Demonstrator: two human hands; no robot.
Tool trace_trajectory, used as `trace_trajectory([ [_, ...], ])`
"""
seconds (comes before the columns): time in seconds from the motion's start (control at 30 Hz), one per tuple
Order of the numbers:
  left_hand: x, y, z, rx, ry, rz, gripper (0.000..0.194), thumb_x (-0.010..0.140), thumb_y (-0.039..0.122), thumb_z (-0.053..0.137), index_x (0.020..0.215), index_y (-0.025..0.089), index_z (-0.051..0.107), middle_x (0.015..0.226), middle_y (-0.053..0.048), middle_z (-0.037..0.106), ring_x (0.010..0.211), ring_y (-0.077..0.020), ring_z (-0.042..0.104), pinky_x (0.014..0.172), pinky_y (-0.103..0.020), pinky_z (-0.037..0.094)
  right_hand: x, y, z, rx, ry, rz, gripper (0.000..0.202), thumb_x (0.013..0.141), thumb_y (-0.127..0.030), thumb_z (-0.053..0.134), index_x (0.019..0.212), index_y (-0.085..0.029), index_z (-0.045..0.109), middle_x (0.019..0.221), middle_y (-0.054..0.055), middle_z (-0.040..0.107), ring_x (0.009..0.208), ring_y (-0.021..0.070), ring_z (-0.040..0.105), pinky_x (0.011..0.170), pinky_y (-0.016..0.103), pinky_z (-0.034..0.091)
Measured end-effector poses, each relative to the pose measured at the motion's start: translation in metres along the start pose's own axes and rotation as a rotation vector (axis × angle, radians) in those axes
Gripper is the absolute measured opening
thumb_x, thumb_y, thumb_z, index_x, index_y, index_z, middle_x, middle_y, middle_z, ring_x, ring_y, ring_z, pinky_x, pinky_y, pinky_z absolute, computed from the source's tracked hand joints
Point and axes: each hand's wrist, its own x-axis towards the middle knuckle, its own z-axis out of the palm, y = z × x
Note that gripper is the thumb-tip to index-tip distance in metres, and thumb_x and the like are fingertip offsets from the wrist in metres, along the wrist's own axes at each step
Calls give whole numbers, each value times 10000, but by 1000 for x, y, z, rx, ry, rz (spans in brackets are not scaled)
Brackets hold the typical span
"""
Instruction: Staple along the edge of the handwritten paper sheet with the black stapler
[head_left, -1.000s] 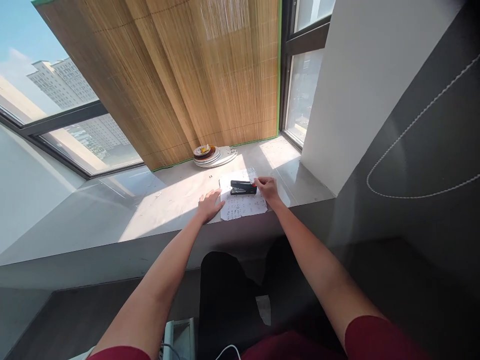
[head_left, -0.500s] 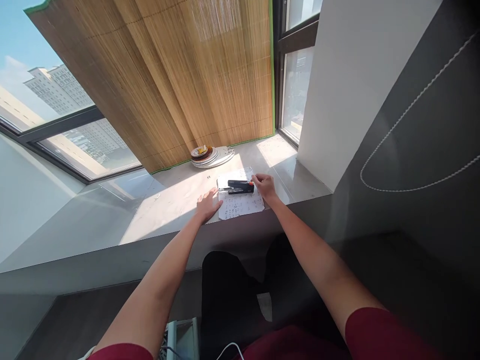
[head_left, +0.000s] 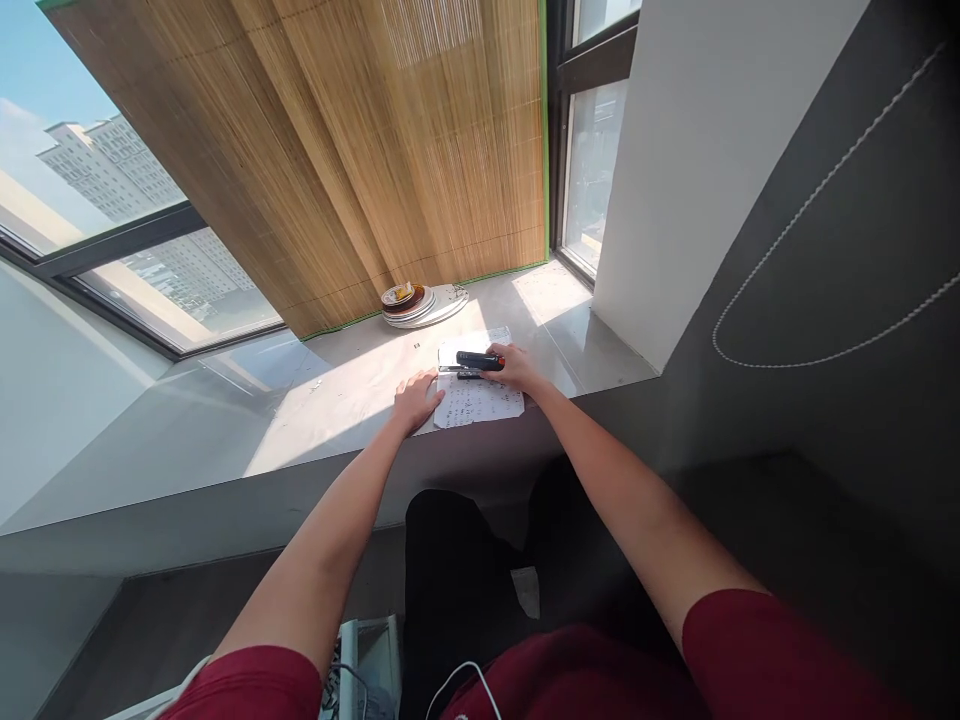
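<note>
A black stapler (head_left: 477,361) lies across sheets of paper (head_left: 481,402) covered in handwriting, on the window ledge. My right hand (head_left: 516,368) is wrapped round the stapler's right end, where a bit of orange shows. The stapler's top arm stands apart from its base at the left end. My left hand (head_left: 417,402) rests flat at the paper's left edge, fingers stretched out on the ledge and thumb toward the sheet.
Stacked plates (head_left: 409,303) stand on the ledge (head_left: 352,400) near the window. Behind them hangs a bamboo blind (head_left: 420,150). A beaded cord (head_left: 750,362) loops at the right. My legs are below the ledge's front edge.
My right hand has gone from touching the stapler's right end to gripping round it. My left hand stays nearly where it was. The view has shifted slightly.
</note>
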Motion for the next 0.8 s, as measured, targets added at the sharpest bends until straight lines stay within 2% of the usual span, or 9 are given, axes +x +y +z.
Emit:
trace_trajectory([
  [0.1,-6,5,0,-11,13,4,533,1058,469,468,1553,290,544,1714,-97,466,1631,-325,327,1358,-619,67,-1,-4,-2,-5,-41,-19,412,766,-622,879,925,-253,790,786,63,705,988,307,636,877,402,450],
  [0.2,-12,16,1,-94,159,11,525,1014,414,529,1504,230,574,1687,-146,485,1627,-332,328,1369,-606,21,-5,-8,-6,29,-45,-27,323,778,-569,880,860,-263,818,785,54,730,1059,329,653,914,431,460],
  [0.27,-11,27,2,-288,349,-58,527,1007,424,533,1487,210,578,1670,-161,494,1619,-336,345,1378,-579,105,-8,-9,-9,94,1,-51,229,795,-488,876,863,-273,835,824,49,762,1095,335,670,919,443,487],
  [0.37,3,47,-2,-806,559,-262,546,1070,476,389,1531,222,534,1668,-140,493,1592,-317,415,1327,-524,338,-10,-10,-10,236,104,-152,158,859,-372,811,984,-288,860,993,48,812,1061,301,721,900,429,549],
  [0.47,26,63,-9,-1315,476,-337,644,1101,479,198,1620,185,444,1699,-158,452,1556,-276,486,1269,-471,450,-10,-9,-8,240,199,-316,258,930,-280,744,1167,-303,843,1264,68,793,1138,277,722,978,441,572],
  [0.53,39,68,-9,-1481,361,-343,704,1099,503,140,1655,164,410,1667,-183,494,1528,-288,523,1243,-506,486,-11,-9,-6,131,213,-402,309,974,-218,699,1244,-310,820,1367,73,759,1188,274,690,1033,471,555],
  [0.67,45,72,3,-1492,138,-321,773,1090,566,86,1691,168,366,1635,-183,538,1518,-320,531,1206,-589,507,-16,-12,-6,-156,111,-524,460,1012,-79,583,1339,-339,776,1482,34,705,1219,283,618,1049,484,503],
  [0.73,43,71,11,-1514,122,-342,794,1091,521,2,1691,129,344,1649,-194,521,1526,-292,528,1236,-556,480,-18,-15,-8,-269,59,-573,513,1020,-49,546,1373,-360,750,1516,9,682,1235,284,584,1032,468,467],
  [0.8,42,69,16,-1553,167,-366,782,1093,435,-42,1671,87,353,1652,-209,516,1546,-250,508,1280,-497,434,-19,-17,-9,-336,33,-598,513,1034,-55,531,1386,-367,735,1532,-4,670,1240,284,560,1012,452,438],
])
